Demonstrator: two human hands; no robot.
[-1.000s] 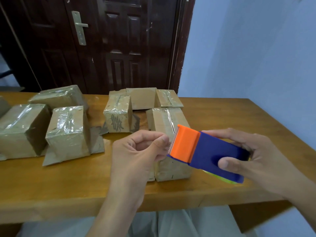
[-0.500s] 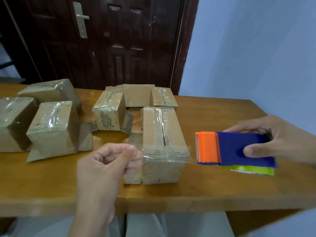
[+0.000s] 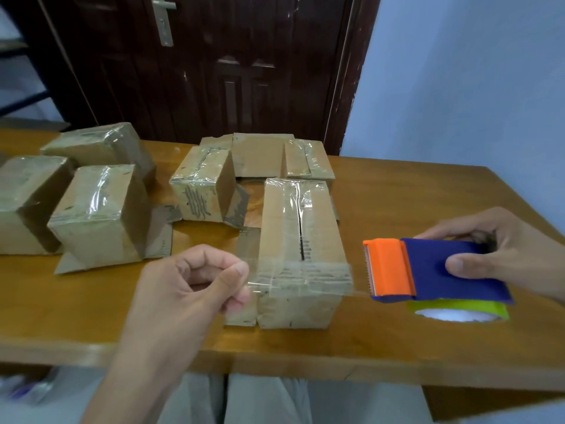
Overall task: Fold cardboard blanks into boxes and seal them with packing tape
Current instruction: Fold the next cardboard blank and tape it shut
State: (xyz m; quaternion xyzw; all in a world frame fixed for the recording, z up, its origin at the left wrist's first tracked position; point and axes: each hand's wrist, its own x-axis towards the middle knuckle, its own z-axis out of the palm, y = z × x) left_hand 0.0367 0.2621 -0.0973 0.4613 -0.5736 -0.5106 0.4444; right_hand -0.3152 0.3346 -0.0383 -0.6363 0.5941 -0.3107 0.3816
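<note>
Your brown cardboard box [image 3: 301,240] lies long-ways on the table, its top slit partly taped. A clear strip of tape [image 3: 301,278] stretches across in front of it — coming out of the blue-and-orange tape dispenser [image 3: 428,270] — flat and tight.

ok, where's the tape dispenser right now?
In the head view the tape dispenser is at right, gripped by the right hand above the table, just right of the nearest box.
</note>
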